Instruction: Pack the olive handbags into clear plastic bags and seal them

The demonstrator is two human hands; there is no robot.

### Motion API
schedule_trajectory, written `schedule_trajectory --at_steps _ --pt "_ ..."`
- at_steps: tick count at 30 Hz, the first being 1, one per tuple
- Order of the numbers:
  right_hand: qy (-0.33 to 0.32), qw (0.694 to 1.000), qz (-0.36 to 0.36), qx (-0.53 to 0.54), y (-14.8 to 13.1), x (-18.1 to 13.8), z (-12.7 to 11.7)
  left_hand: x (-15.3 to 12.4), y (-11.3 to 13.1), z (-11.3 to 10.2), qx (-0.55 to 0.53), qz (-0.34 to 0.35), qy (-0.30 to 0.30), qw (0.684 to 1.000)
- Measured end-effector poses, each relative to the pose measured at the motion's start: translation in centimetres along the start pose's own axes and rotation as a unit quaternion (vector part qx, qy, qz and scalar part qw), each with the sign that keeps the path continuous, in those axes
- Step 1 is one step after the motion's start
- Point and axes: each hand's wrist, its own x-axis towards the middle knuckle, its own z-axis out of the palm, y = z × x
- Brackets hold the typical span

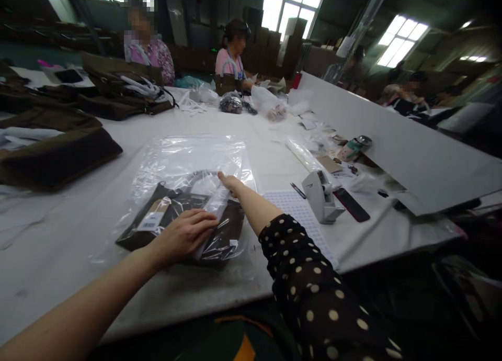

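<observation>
While my flat, open left hand (184, 236) pins the brown bag (224, 231), my right hand (230, 183), grip unclear, reaches into the plastic sleeve (188, 157); bagging wants smoothing.

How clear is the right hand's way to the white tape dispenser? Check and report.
Probably yes. The right hand rests on the plastic bag; the tape dispenser stands to its right on the table, only a flat white sheet between, nothing upright.

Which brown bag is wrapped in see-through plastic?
The brown bag under the person's left hand, nearest the camera, with a paper tag. The bag at the left edge and the pile farther back lie bare on the table.
</observation>
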Motion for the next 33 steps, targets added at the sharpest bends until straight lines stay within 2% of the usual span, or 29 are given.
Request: schedule_trajectory --at_steps 2,3,5,6,8,11,13,16,20,26,33 --pt "0.031 0.999 -0.01 -0.018 0.5 -1.4 -0.7 0.1 -0.2 0.3 0.009 -0.021 -0.025 0.999" --pt "0.044 0.998 -0.042 -0.03 0.6 -2.7 -1.4 0.2 -0.2 0.4 0.015 -0.027 -0.034 0.999" --pt "0.047 0.984 -0.156 -0.068 0.9 -6.3 -3.4 0.5 0.0 0.4 0.031 -0.03 -0.042 0.998" --pt "0.037 0.967 -0.229 -0.1 1.1 -8.6 -4.4 0.8 0.2 0.4 0.039 -0.027 -0.048 0.998" --pt "0.0 0.936 -0.307 -0.171 1.9 -13.6 -6.3 1.5 0.7 0.3 0.049 -0.012 -0.074 0.996" --pt "-0.019 0.903 -0.326 -0.278 3.9 -19.8 -7.3 2.7 1.3 0.3 0.044 0.023 -0.142 0.989" --pt "-0.013 0.888 -0.319 -0.332 5.6 -22.1 -7.0 3.2 1.5 0.5 0.041 0.042 -0.172 0.983" --pt "0.002 0.873 -0.316 -0.372 7.8 -23.0 -6.1 3.2 1.3 0.6 0.034 0.057 -0.189 0.98" --pt "0.024 0.855 -0.336 -0.395 9.3 -22.8 -5.6 2.4 1.3 0.7 0.029 0.07 -0.184 0.98" --pt "0.033 0.836 -0.369 -0.405 10.1 -23.0 -5.6 1.9 2.1 0.7 0.048 0.098 -0.178 0.978" --pt "0.036 0.841 -0.374 -0.39 10.1 -23.3 -5.6 1.3 1.1 0.8 0.01 0.101 -0.162 0.982"
